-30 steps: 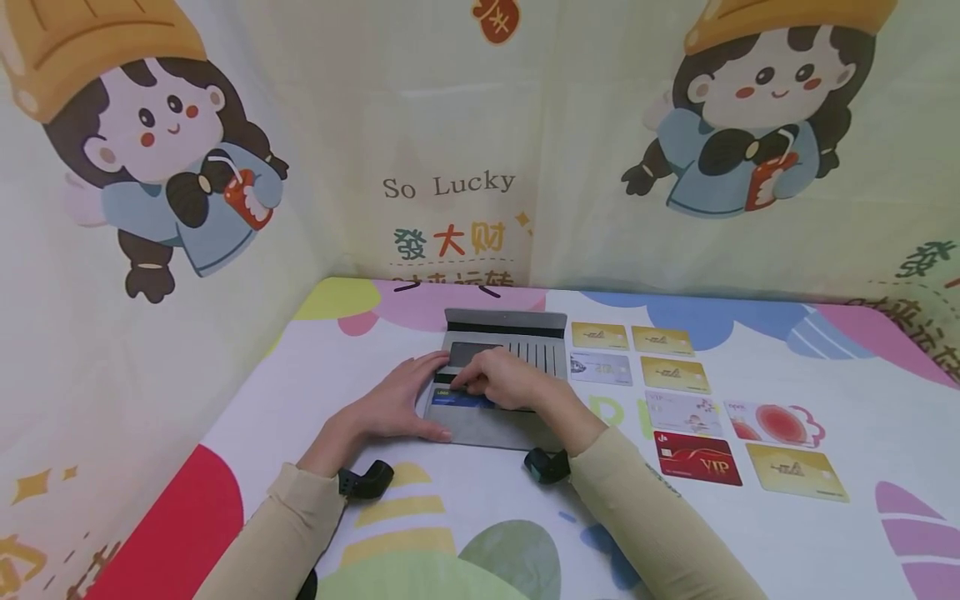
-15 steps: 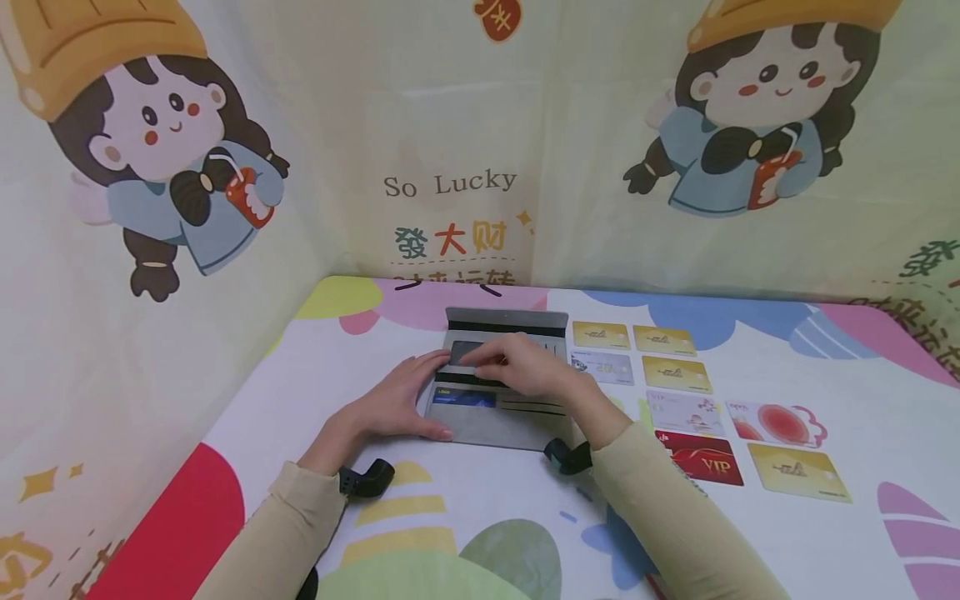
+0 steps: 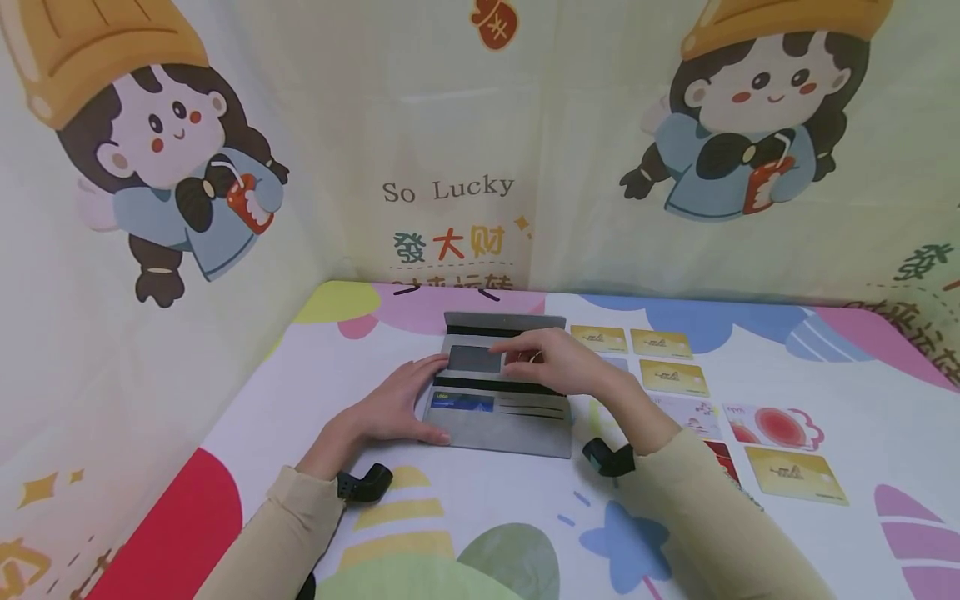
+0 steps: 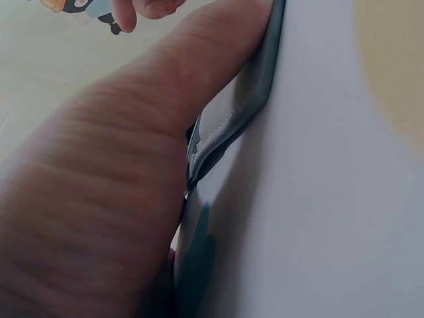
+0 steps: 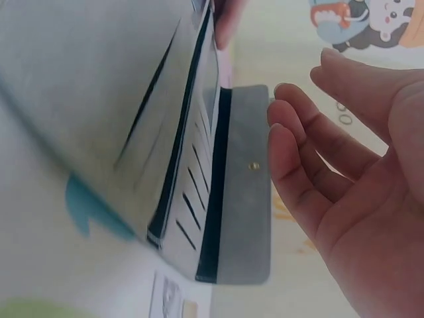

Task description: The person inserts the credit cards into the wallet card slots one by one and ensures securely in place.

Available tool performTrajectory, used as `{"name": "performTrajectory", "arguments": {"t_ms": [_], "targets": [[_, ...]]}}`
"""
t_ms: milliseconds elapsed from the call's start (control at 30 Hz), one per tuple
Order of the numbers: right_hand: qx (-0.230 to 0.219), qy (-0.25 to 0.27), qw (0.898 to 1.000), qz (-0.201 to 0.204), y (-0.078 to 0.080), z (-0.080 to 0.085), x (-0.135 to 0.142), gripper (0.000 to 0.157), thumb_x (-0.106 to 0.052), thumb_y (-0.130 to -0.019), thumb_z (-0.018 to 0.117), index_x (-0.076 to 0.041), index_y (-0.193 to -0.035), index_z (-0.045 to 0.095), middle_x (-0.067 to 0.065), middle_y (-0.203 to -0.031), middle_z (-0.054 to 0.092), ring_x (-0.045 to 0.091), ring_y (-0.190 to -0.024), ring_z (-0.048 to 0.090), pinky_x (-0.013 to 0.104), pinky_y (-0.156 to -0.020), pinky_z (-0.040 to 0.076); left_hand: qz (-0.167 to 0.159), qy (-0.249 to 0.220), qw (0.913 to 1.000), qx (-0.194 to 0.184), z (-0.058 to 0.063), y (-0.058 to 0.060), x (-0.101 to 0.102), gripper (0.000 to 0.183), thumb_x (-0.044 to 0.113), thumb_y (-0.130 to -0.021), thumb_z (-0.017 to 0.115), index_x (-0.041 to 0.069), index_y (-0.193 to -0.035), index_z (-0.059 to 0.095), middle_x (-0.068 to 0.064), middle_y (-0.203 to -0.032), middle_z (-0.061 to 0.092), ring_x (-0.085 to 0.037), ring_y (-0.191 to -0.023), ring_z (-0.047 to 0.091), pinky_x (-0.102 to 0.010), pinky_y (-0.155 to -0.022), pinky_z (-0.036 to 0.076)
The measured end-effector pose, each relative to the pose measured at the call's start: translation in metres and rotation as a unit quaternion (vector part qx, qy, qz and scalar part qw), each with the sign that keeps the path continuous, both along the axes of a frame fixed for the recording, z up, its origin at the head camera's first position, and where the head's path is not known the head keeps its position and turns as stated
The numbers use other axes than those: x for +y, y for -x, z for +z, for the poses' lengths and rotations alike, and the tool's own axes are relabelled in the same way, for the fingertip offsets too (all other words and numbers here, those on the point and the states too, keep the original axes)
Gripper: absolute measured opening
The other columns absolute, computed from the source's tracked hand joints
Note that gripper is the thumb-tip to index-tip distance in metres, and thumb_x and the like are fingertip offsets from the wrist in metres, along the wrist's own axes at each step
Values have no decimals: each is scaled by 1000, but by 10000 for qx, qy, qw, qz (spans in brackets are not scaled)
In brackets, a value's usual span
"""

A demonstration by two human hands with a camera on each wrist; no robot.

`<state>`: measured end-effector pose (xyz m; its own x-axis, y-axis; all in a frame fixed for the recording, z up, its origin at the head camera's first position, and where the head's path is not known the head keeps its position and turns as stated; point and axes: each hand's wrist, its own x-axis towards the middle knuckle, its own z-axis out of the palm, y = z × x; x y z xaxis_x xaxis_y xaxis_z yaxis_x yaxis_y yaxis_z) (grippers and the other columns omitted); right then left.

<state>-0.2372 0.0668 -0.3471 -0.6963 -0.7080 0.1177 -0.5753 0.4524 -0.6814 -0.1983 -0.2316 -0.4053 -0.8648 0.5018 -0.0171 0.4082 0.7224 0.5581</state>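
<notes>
A grey wallet (image 3: 495, 435) lies unfolded on the table. In its lower left slot sits a blue card (image 3: 462, 402) with its top part showing; above it is a dark window pocket (image 3: 474, 359). My left hand (image 3: 393, 406) rests along the wallet's left side, fingers near the window pocket, thumb on the lower edge. The left wrist view shows that thumb (image 4: 199, 59) against the wallet's rim. My right hand (image 3: 562, 360) hovers over the wallet's upper right, fingers loosely bent, holding nothing. In the right wrist view, the wallet's flap (image 5: 246, 192) appears beside that hand (image 5: 377, 165).
Several cards lie right of the wallet: gold cards (image 3: 662, 343), a pink flower-edged card (image 3: 774, 426), a pale card (image 3: 692, 415) and a red card (image 3: 723, 457) partly covered by my right arm. A printed curtain (image 3: 450, 108) stands behind the table.
My right hand has lifted away from the blue card and moved up and right across the wallet, uncovering the card and window pocket. My left hand has stayed in place.
</notes>
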Motion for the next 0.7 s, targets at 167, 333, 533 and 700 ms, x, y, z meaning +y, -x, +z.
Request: {"name": "performTrajectory", "arguments": {"t_ms": [167, 333, 533, 700], "targets": [[-36, -147, 9997, -182, -4, 4, 14, 40, -16, -98, 69, -8, -137, 64, -5, -97, 67, 16, -87, 61, 33, -79, 55, 6, -58, 10000, -23, 0, -1, 1, 115, 60, -70, 83, 12, -159, 29, -6, -163, 28, -32, -144, 26, -59, -116, 22], [208, -196, 9992, -263, -9, 6, 30, 42, -15, -97, 70, -5, -137, 63, -4, -99, 66, 16, -89, 62, 34, -82, 55, -29, -28, 10000, 5, -1, -1, 2, 114, 59, -70, 84, 10, -159, 29, -8, -164, 26, -34, -147, 22, -59, -118, 18], [355, -104, 9990, -239, -14, 4, 50, 42, -11, -96, 69, -1, -137, 61, -3, -99, 66, 15, -90, 63, 35, -83, 56, 4, -32, 10000, -7, 1, -2, 1, 114, 59, -70, 84, 10, -158, 30, -8, -164, 26, -35, -148, 21, -59, -118, 16], [259, -138, 9990, -338, -18, 1, 62, 44, -9, -96, 70, -1, -138, 61, -2, -101, 67, 16, -91, 62, 35, -84, 56, 21, -11, 10000, -38, 1, -2, 2, 114, 59, -70, 84, 11, -159, 29, -8, -164, 26, -35, -149, 20, -59, -119, 15]]}}
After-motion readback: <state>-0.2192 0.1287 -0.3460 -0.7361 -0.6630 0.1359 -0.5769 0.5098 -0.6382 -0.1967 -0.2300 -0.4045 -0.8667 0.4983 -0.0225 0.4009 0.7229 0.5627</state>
